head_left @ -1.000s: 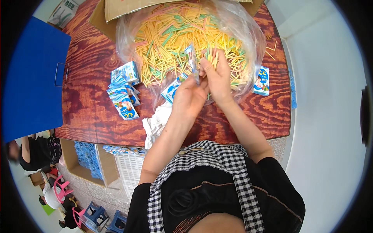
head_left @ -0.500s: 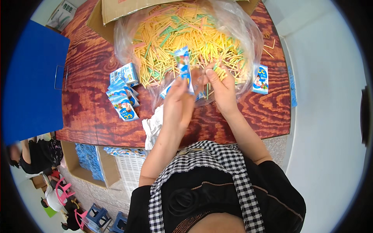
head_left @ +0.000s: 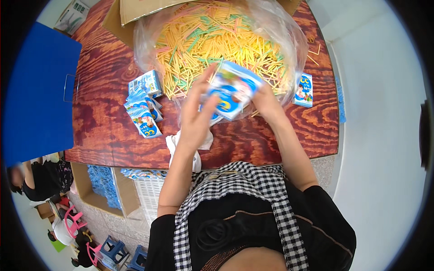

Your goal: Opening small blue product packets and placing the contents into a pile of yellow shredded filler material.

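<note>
A blue and white packet (head_left: 235, 90), smeared by motion, is held up over the near side of the plastic bag. My left hand (head_left: 194, 113) has it at its left edge, thumb in front. My right hand (head_left: 269, 106) is curled at the packet's right edge; its fingertips and anything in them are hidden behind it. Beyond lie many thin yellow, green and pink sticks (head_left: 217, 38) in the clear plastic bag (head_left: 294, 45). Part of another packet (head_left: 216, 120) shows below my left hand. A white cloth (head_left: 205, 143) lies beneath my left wrist.
Several packets (head_left: 144, 122) are stacked on the wood-grained table (head_left: 104, 135) at left; a single packet (head_left: 303, 90) lies at right. A cardboard box flap (head_left: 149, 10) rises behind. Below the table stand a cardboard box (head_left: 129, 194) and white crate (head_left: 149, 194). Other people sit at lower left.
The packet has turned from narrow and upright to broad and tilted, and has moved right, in front of my right hand. The bundle of sticks seen in my right hand is now hidden.
</note>
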Demonstrator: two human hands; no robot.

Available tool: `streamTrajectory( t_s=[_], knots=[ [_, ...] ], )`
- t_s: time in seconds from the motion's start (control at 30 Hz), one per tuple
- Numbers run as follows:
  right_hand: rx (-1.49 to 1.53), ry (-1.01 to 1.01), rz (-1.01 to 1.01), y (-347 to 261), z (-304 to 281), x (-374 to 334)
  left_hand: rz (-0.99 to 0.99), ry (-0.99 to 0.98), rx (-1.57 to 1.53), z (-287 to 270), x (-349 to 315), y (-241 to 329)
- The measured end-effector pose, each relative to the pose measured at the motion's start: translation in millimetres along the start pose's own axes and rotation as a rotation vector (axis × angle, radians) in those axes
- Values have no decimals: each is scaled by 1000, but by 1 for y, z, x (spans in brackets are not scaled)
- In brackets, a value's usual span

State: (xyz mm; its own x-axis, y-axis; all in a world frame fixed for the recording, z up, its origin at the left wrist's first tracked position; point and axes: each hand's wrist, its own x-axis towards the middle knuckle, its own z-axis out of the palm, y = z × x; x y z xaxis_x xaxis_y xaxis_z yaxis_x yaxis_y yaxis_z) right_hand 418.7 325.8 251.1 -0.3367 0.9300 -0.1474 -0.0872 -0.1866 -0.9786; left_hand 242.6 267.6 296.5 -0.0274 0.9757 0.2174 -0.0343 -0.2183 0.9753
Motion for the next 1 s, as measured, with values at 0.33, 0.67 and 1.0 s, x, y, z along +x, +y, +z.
streamTrajectory(
  t_s=[0.33,0.67,1.0],
  knots=[
    [-205,125,81,12,-28,31,-266,313,-440,-30,-32,-24],
    [24,210,13,3,-24,26,-328,318,-595,-38,-42,-35],
    [424,-22,144,-17,-27,13,-361,290,-667,-40,-49,-41]
  ],
)
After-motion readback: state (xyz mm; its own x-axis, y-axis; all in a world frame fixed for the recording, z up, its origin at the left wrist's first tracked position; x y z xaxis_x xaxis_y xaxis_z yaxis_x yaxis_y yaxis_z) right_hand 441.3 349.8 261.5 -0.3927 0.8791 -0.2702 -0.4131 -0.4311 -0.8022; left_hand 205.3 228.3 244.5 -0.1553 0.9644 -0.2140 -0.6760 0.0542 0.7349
